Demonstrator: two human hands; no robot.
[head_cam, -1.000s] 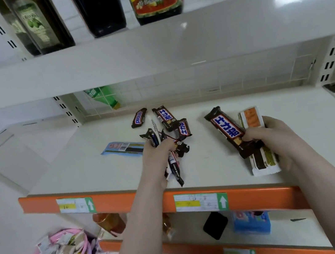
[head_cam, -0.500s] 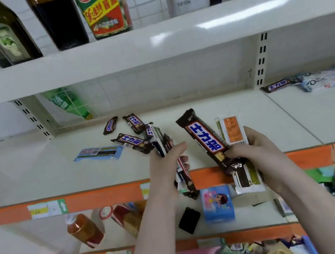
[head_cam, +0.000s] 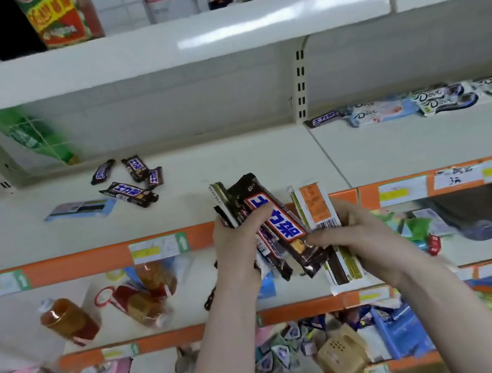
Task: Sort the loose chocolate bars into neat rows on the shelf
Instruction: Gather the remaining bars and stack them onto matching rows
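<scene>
Both hands are closed on bars, held in the air just in front of the orange shelf lip (head_cam: pixel 88 265). Left hand (head_cam: pixel 238 246) has its fingers (head_cam: pixel 259 215) wrapped over a small bundle of dark bars (head_cam: pixel 243 206), exact count unclear. Right hand (head_cam: pixel 356 233) pinches the lower end of a large brown bar (head_cam: pixel 280 226) with blue lettering, plus a white-and-orange bar (head_cam: pixel 314 204) behind it. All held bars have long axes running up and away from the person, tilted slightly left, fanned and touching each other between the two hands. Outward: the shelf (head_cam: pixel 250 159) surface directly beyond the fingers is bare, so a row could start there, my guess. Loose pile (head_cam: pixel 133 180) of four small brown bars lies back-left, well apart from the hands, pointing all ways; a blue flat pack (head_cam: pixel 81 210) sits just beside it. Left hand is nearer that pile. Back-right, past the shelf seam, a single brown bar (head_cam: pixel 324 117) and Dove packs (head_cam: pixel 419 103) lie along the rear wall, nearer the right hand. Likely next: merge the handfuls and lay them down parallel.
</scene>
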